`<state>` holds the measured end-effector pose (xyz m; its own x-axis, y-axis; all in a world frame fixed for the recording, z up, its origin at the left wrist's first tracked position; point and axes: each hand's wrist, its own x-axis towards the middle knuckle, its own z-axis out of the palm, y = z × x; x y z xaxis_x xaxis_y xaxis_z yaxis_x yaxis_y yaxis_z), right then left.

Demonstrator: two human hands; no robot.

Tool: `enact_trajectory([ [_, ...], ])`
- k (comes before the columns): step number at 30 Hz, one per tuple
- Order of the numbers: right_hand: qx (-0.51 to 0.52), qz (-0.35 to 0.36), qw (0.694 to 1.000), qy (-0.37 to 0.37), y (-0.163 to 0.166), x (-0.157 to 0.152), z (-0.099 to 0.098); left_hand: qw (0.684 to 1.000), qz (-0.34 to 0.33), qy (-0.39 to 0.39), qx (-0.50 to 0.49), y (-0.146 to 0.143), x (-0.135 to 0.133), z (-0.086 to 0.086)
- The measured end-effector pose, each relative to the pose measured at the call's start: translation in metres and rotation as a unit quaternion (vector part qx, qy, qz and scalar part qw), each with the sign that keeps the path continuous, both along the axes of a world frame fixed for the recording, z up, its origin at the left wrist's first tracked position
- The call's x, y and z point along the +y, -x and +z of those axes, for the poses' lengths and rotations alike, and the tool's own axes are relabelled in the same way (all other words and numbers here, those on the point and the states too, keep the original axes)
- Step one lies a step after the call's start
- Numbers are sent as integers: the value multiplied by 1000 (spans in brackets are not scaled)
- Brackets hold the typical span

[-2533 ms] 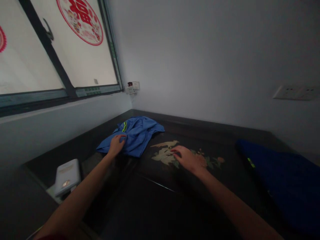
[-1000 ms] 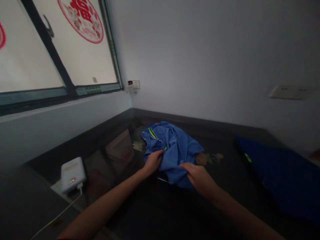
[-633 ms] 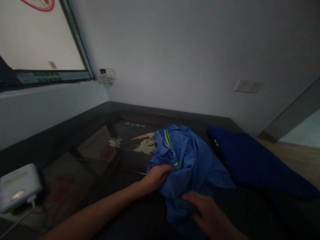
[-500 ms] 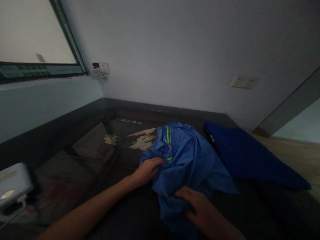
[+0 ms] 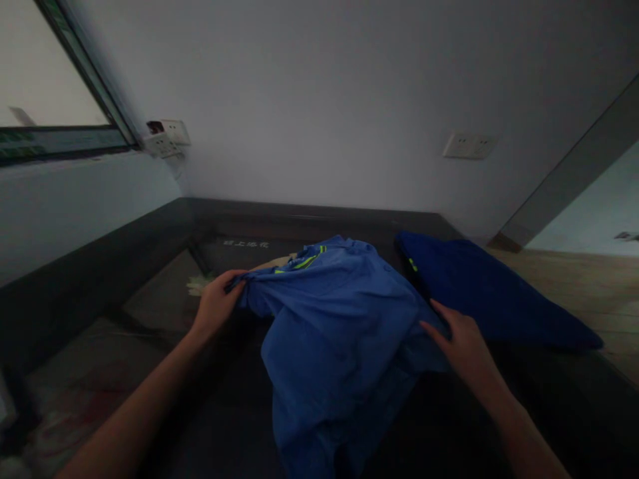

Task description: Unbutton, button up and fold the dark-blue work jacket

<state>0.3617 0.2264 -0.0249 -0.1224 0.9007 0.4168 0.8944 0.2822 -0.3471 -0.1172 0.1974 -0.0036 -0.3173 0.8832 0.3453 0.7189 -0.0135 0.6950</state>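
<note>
A crumpled blue shirt (image 5: 344,313) with lime-green stripes is spread over the dark table, its lower part hanging toward me. My left hand (image 5: 217,306) is closed on the shirt's left end, pulling the cloth into taut folds. At the right side of the shirt, my right hand (image 5: 462,339) has thumb and fingers on the sleeve-like part, the cloth between them. Beside it on the right lies a darker blue folded garment (image 5: 494,293) with a small lime mark, apart from my fingers.
The dark table (image 5: 219,372) has a glossy top with printed flowers and characters. It meets a pale wall with a socket plate (image 5: 469,146) on the right and more sockets (image 5: 167,138) in the left corner. A window (image 5: 54,80) is at the upper left.
My left hand has moved left with the shirt's edge, and my right hand has moved up and right along it. The shirt is spread wider, its stripes partly folded away. The view has shifted slightly.
</note>
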Motion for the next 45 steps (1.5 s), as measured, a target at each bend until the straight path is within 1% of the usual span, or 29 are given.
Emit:
enact_trajectory([
  [2,-44,-8,999,-2,-2,1,-12,1000,11,-1,-1,5,1,1],
  [4,-65,-29,997,14,-2,2,-19,999,7,-35,27,2,0,2],
  [6,-64,-49,996,40,-2,5,-22,992,-2,-90,84,-9,-5,6],
  [8,-52,-52,995,68,-3,8,-22,978,-27,-138,156,-27,-14,11],
  [10,-40,-46,994,91,-3,10,-21,957,-99,-155,223,-47,-24,16],
  [13,2,-27,992,119,-3,9,-14,915,-259,-134,278,-73,-38,20],
  [15,71,-7,989,131,-1,5,-5,892,-345,-101,275,-86,-46,20],
  [16,113,6,985,133,2,3,1,884,-376,-84,264,-90,-49,20],
  [18,188,36,972,138,12,-2,16,879,-422,-49,218,-98,-54,19],
  [19,216,55,964,145,20,-6,24,881,-436,-28,181,-102,-57,19],
  [21,245,97,951,158,42,-18,39,899,-432,24,72,-109,-61,20],
  [23,231,154,950,145,72,-35,51,913,-391,80,-82,-115,-63,19],
  [24,209,194,950,127,88,-46,55,910,-366,106,-165,-117,-63,18],
  [25,178,248,945,118,104,-57,57,898,-342,130,-246,-118,-63,16],
  [27,87,366,916,137,132,-79,54,865,-299,162,-368,-120,-60,12],
  [28,41,405,902,145,144,-89,51,860,-276,167,-396,-120,-59,10],
  [29,2,436,888,148,153,-98,46,864,-251,169,-403,-120,-58,7],
  [31,-46,475,865,155,164,-110,36,887,-207,169,-377,-120,-57,3],
  [33,-53,504,846,168,166,-115,33,900,-190,179,-349,-120,-57,-1],
  [35,-17,518,835,185,159,-111,41,898,-196,184,-349,-121,-57,-7],
  [36,17,511,839,187,152,-106,47,895,-199,182,-355,-121,-56,-10],
  [37,57,490,851,182,144,-98,54,893,-200,180,-360,-121,-56,-13],
  [38,99,452,871,166,134,-88,60,894,-197,176,-362,-121,-55,-16],
  [40,165,330,924,97,112,-63,64,901,-184,168,-356,-120,-53,-22],
  [41,180,257,948,55,101,-50,62,907,-176,164,-347,-120,-53,-23],
  [42,176,192,965,21,90,-38,56,912,-175,162,-333,-120,-52,-24],
  [43,156,149,976,6,82,-26,48,917,-180,161,-317,-121,-52,-24],
  [44,133,124,983,2,75,-17,39,921,-192,162,-296,-121,-53,-23],
  [45,107,118,987,11,72,-10,29,926,-207,162,-270,-123,-53,-21],
])
